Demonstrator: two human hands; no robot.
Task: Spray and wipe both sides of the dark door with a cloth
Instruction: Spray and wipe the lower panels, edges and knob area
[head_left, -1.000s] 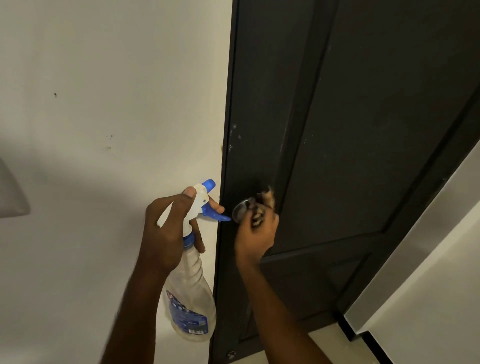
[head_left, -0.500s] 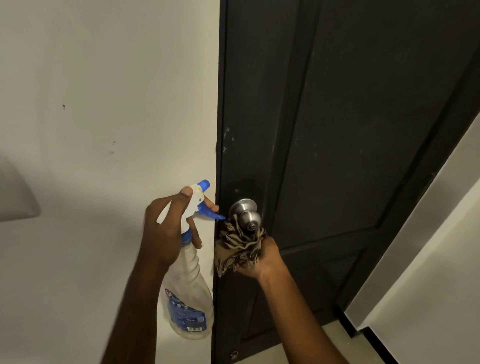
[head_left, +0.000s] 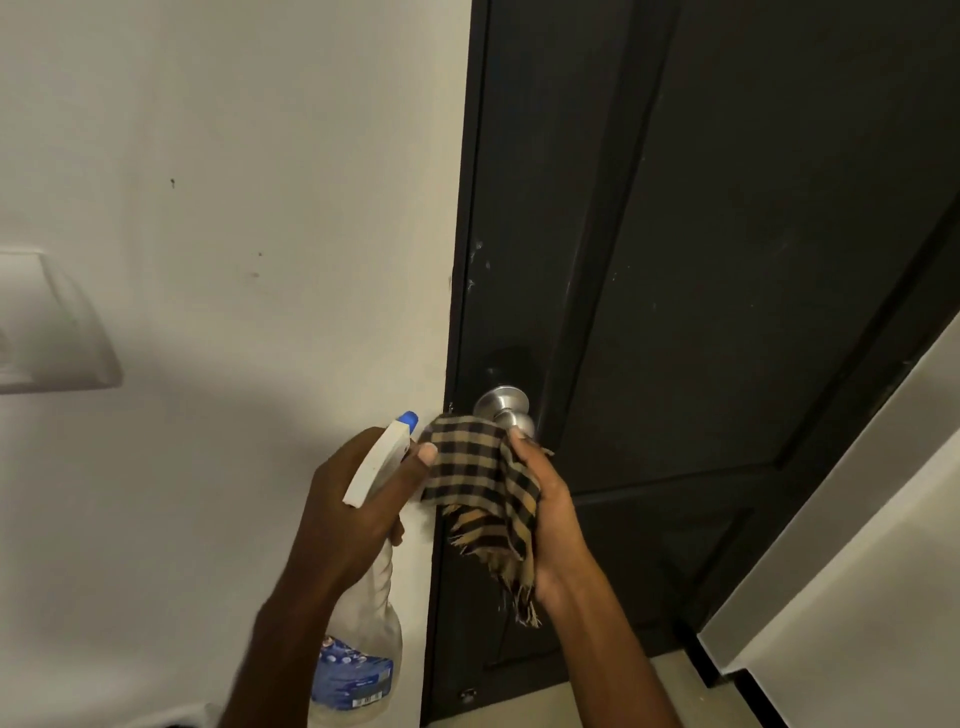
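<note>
The dark panelled door (head_left: 701, 260) fills the right half of the view, its edge next to a white wall. A silver round knob (head_left: 503, 405) sticks out near that edge. My left hand (head_left: 358, 499) grips a clear spray bottle (head_left: 363, 644) with a white and blue trigger head, nozzle pointing at the cloth. My right hand (head_left: 550, 509) holds a tan and black checked cloth (head_left: 483, 488) spread just below the knob, in front of the nozzle. The cloth's frayed end hangs down over my wrist.
A white wall (head_left: 234, 208) lies to the left, with a white switch plate (head_left: 47, 322) at the left edge. A pale wall with a dark skirting (head_left: 727, 670) runs along the right. Light floor tile (head_left: 613, 696) shows below the door.
My right hand has come off the knob and pulled the cloth back, opening it in front of the spray nozzle. The left hand and bottle shifted slightly toward the cloth.
</note>
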